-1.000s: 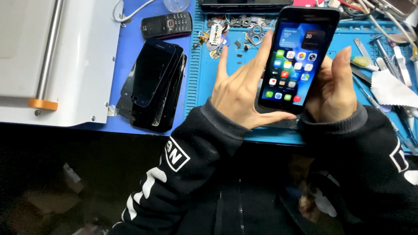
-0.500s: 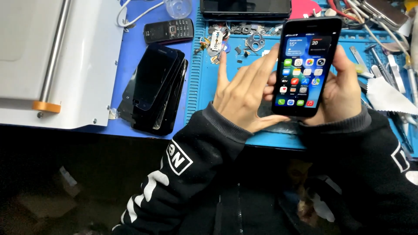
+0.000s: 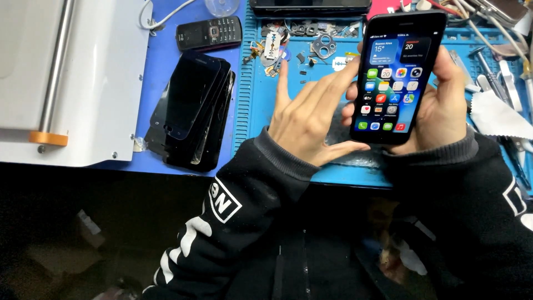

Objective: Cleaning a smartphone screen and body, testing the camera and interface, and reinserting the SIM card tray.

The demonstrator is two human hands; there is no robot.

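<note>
Above ribbed blue mat (image 3: 266, 111), right hand (image 3: 444, 105) grasps glossy smartphone (image 3: 397, 78); left hand (image 3: 311, 119) released.

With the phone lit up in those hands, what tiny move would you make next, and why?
Probably a swipe or tap on the screen. The right hand holds the phone upright with its icon grid lit, and the left hand has a fingertip at the screen's left edge.

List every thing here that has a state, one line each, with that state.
smartphone: lit, icon screen showing, held upright.
right hand: gripping the smartphone from behind.
left hand: open, fingers at the screen's left edge.
keypad phone: screen dark, lying flat.
stack of black screens: dark, fanned out on the blue mat.
</note>
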